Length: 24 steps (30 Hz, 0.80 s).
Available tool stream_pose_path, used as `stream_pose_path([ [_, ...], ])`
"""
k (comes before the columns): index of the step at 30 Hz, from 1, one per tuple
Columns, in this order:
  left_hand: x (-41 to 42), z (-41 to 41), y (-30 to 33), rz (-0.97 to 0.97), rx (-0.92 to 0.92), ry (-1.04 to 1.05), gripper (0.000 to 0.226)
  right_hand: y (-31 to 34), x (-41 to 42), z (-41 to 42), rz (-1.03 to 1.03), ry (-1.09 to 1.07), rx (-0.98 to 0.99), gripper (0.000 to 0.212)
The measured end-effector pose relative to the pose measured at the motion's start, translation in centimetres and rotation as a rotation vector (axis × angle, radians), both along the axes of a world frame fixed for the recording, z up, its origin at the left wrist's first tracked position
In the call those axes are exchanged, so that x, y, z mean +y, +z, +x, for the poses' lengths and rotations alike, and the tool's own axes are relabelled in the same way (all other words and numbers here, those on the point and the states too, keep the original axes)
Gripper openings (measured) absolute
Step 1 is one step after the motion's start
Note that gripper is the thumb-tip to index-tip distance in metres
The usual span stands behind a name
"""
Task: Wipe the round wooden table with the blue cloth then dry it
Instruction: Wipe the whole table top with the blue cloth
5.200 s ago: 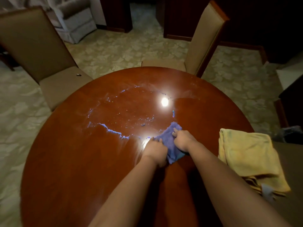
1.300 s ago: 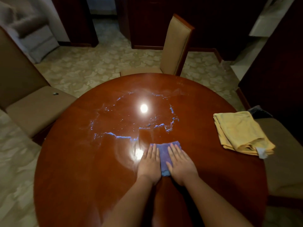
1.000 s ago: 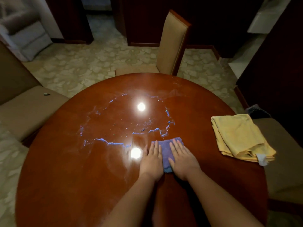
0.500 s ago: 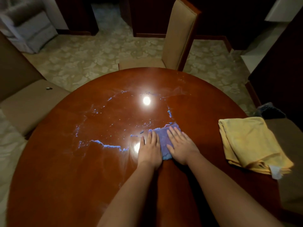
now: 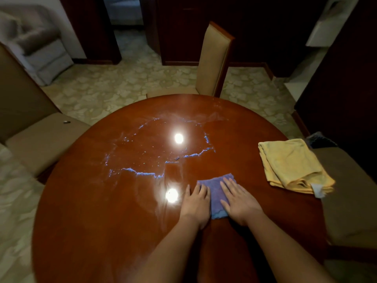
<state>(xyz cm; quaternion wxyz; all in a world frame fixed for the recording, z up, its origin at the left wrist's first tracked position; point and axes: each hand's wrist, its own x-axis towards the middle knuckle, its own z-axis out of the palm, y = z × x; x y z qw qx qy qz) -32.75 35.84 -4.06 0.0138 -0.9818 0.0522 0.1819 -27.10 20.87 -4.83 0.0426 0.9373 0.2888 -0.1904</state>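
The round wooden table [image 5: 98, 211] fills the lower view, glossy and dark red. A wet patch with bluish edges [image 5: 142, 160] spreads over its middle. The folded blue cloth [image 5: 216, 190] lies flat on the table, right of centre and near me. My left hand [image 5: 196, 205] presses palm-down on the cloth's left side, fingers together. On its right side rests my right hand [image 5: 239, 203], also flat. A folded yellow towel [image 5: 291, 164] lies at the table's right edge, apart from both hands.
Three beige upholstered chairs surround the table: one at the far side [image 5: 213, 62], one at the left [image 5: 36, 139], one at the right [image 5: 350, 193] with a dark object [image 5: 318, 139] on its seat. Two ceiling-light glares [image 5: 178, 138] reflect on the tabletop.
Both hands have pulled the blue cloth back toward me from the wet patch's near edge, leaving a wiped strip between cloth and bluish streak. The yellow towel has not moved.
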Motion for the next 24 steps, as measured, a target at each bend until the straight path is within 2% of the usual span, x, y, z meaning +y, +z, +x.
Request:
stream_pose_path([
  [2,0.4,0.0,0.1,-0.032,-0.019,-0.016,0.064,-0.2,-0.2,0.1,-0.015,-0.003,-0.021,0.120],
  [4,0.8,0.1,0.2,-0.057,-0.038,-0.028,0.060,0.0,0.0,0.3,-0.009,-0.001,-0.017,0.119],
  [7,0.9,0.8,0.4,-0.078,-0.060,-0.047,0.057,0.7,0.8,1.4,-0.053,-0.040,0.035,0.068],
  [8,0.8,1.3,0.5,-0.088,-0.074,-0.047,0.056,1.1,1.3,2.1,-0.063,-0.057,0.064,0.064],
  [11,0.5,3.2,0.6,-0.112,-0.131,-0.055,0.053,1.7,2.3,4.8,-0.105,-0.082,0.118,0.067],
  [18,1.2,8.4,-0.1,-0.175,-0.193,-0.083,0.055,1.2,3.4,12.0,-0.165,-0.019,0.074,0.071],
  [20,1.1,9.7,-0.3,-0.194,-0.328,-0.076,0.049,1.4,4.0,14.1,-0.172,0.018,0.087,0.070],
  [24,1.0,12.2,-1.2,-0.113,-0.418,0.002,0.049,2.3,5.7,17.5,-0.170,0.104,0.098,0.069],
])
